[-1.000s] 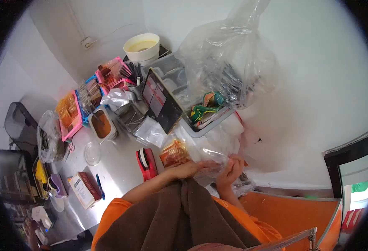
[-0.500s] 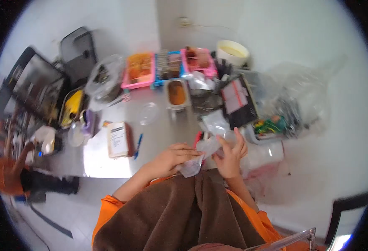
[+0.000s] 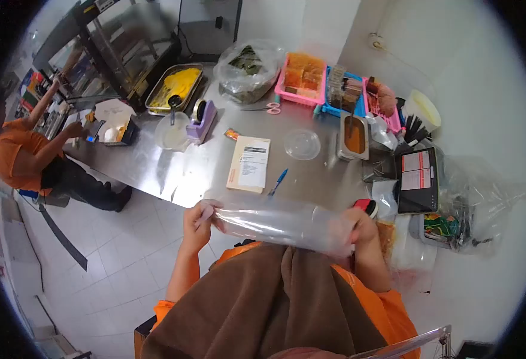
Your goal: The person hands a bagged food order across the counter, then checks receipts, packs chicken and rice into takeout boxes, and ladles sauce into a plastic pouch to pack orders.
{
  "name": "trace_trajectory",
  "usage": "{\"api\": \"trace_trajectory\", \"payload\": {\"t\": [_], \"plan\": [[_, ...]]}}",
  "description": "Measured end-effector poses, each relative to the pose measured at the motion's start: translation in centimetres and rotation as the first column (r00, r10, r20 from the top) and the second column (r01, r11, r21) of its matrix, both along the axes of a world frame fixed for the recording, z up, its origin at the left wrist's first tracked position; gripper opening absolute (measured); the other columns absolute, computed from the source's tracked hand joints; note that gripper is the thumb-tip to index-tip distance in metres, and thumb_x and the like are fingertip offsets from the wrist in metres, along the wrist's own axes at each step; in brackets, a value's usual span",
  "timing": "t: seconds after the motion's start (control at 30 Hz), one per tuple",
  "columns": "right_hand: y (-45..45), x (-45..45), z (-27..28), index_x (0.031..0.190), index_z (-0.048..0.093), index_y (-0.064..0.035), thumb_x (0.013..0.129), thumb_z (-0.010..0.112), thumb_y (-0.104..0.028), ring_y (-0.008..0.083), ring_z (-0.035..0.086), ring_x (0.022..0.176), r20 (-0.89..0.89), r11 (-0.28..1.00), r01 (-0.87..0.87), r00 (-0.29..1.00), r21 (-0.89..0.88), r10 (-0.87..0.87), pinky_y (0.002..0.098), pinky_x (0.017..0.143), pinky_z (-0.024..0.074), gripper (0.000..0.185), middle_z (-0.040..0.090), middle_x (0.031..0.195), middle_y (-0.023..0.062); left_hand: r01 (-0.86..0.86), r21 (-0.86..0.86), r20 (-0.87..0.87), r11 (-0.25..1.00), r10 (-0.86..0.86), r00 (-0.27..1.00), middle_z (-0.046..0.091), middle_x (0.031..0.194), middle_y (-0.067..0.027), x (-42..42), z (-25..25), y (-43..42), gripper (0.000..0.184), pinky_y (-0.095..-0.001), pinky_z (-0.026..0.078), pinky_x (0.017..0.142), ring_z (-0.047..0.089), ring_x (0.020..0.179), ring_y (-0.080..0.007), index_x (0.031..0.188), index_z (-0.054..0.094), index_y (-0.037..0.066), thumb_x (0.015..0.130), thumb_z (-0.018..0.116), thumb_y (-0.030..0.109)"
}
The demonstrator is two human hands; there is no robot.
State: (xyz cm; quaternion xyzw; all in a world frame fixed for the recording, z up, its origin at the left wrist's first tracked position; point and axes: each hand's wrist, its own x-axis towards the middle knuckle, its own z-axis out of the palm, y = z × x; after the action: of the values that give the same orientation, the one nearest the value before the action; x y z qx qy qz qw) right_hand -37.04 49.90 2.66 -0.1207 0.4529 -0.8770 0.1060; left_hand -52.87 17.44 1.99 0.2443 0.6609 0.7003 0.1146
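Note:
A clear plastic bag [image 3: 278, 224] is stretched out lengthwise in front of my brown apron, over the table's near edge. My left hand [image 3: 199, 226] grips its left end, fingers closed. At the other end, my right hand [image 3: 361, 227] pinches the plastic, partly seen through it. Just beyond the bag lie a blue pen [image 3: 279, 181] and a white-labelled paper packet [image 3: 248, 163]. Farther back sits a round clear lid [image 3: 302, 145]. A red and black object [image 3: 366, 207] is close behind my right hand.
A steel pan of brown contents [image 3: 354, 136] stands near pink and blue baskets [image 3: 302, 78]. To the right is a tablet [image 3: 417, 179]. A tape dispenser [image 3: 200, 122], scissors [image 3: 270, 108] and a yellow-filled tray [image 3: 176, 87] occupy the left. A person in orange [image 3: 20, 152] works farther left.
My hands have moved apart, and the plastic between them has gone from bunched to stretched wide. The camera view has turned left, showing more of the other person.

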Motion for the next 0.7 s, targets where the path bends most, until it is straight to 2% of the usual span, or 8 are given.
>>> {"api": "trace_trajectory", "payload": {"t": [0.13,0.33,0.43,0.47,0.53,0.6,0.67,0.7], "plan": [[-8.0,-3.6,3.6,0.098,0.062,-0.0035,0.075,0.060,-0.051,0.0256,0.057,0.085,0.336,0.885,0.325,0.918,-0.335,-0.210,0.0392,0.085,0.0389,0.053,0.062,0.088,0.0102,-0.213,-0.042,0.152,0.976,0.217,0.964,0.049,0.051,-0.0033,-0.2,-0.3,-2.5,0.023,-0.0217,0.035,0.037,0.048,0.040,-0.0107,0.090,0.054,-0.002,0.094,0.040,0.015],[-8.3,-5.2,0.9,0.106,0.056,0.0018,0.082,0.062,-0.022,0.0166,0.057,0.072,0.297,0.945,0.185,0.917,0.270,-0.265,0.0288,0.071,0.0464,0.035,0.062,0.086,0.0093,-0.317,-0.217,0.081,0.923,0.340,0.937,0.048,0.052,-0.0001,-2.8,-2.4,-7.0,0.019,-0.0203,0.034,0.039,0.047,0.043,-0.0073,0.099,0.054,-0.001,0.092,0.044,0.014],[-8.9,-6.0,1.2,0.095,0.059,0.0011,0.082,0.063,-0.020,0.0105,0.054,0.064,0.354,0.883,0.207,0.859,0.422,-0.371,0.0231,0.058,0.0431,0.025,0.060,0.077,0.0056,-0.467,-0.275,-0.135,0.840,0.447,0.884,0.055,0.067,-0.0060,-3.9,-1.2,-6.6,0.020,-0.0231,0.039,0.049,0.053,0.058,-0.0112,0.102,0.052,-0.001,0.086,0.055,0.011],[-9.8,-6.4,0.4,0.088,0.059,0.0003,0.084,0.061,-0.020,0.0090,0.052,0.060,0.322,0.864,0.298,0.838,0.406,-0.440,0.0219,0.054,0.0407,0.021,0.058,0.072,0.0030,-0.776,-0.178,-0.661,0.605,0.510,0.550,0.054,0.082,-0.0114,-4.6,-0.9,-5.0,0.029,-0.0285,0.041,0.061,0.052,0.073,-0.0184,0.099,0.052,0.000,0.076,0.066,0.008],[-12.4,-8.0,-1.0,0.078,0.059,-0.0012,0.086,0.059,-0.021,0.0068,0.048,0.055,0.220,0.763,0.477,0.765,0.437,-0.605,0.0211,0.048,0.0370,0.021,0.055,0.065,-0.0002,-0.805,-0.208,-0.827,0.556,0.340,0.448,0.051,0.087,-0.0134,-3.8,0.8,-3.1,0.035,-0.0332,0.040,0.068,0.049,0.079,-0.0245,0.095,0.051,0.002,0.068,0.071,0.010],[-16.0,-10.1,-2.1,0.072,0.056,-0.0028,0.086,0.059,-0.024,0.0053,0.045,0.054,0.065,0.578,0.639,0.641,0.509,-0.765,0.0217,0.047,0.0344,0.025,0.051,0.062,-0.0015,-0.267,-0.333,-0.551,0.904,0.043,0.833,0.050,0.082,-0.0106,-1.8,1.4,-0.9,0.035,-0.0327,0.040,0.063,0.049,0.073,-0.0244,0.092,0.051,0.002,0.068,0.073,0.014],[-18.2,-11.0,-2.5,0.069,0.054,-0.0032,0.085,0.060,-0.027,0.0049,0.044,0.055,0.293,0.732,0.584,0.674,0.351,-0.678,0.0227,0.048,0.0352,0.030,0.050,0.062,-0.0020,0.219,-0.357,-0.049,0.908,-0.252,0.966,0.051,0.080,-0.0104,0.0,2.5,1.6,0.026,-0.0319,0.041,0.061,0.049,0.072,-0.0203,0.091,0.052,0.001,0.076,0.067,0.015],[-18.9,-11.3,-2.7,0.068,0.053,-0.0033,0.085,0.060,-0.029,0.0047,0.044,0.056,0.392,0.790,0.556,0.688,0.258,-0.611,0.0232,0.048,0.0357,0.032,0.050,0.061,-0.0022,0.210,-0.293,0.036,0.933,-0.208,0.977,0.052,0.081,-0.0094,-0.1,1.4,1.4,0.024,-0.0306,0.041,0.065,0.050,0.073,-0.0189,0.091,0.052,0.001,0.077,0.066,0.014]]}}
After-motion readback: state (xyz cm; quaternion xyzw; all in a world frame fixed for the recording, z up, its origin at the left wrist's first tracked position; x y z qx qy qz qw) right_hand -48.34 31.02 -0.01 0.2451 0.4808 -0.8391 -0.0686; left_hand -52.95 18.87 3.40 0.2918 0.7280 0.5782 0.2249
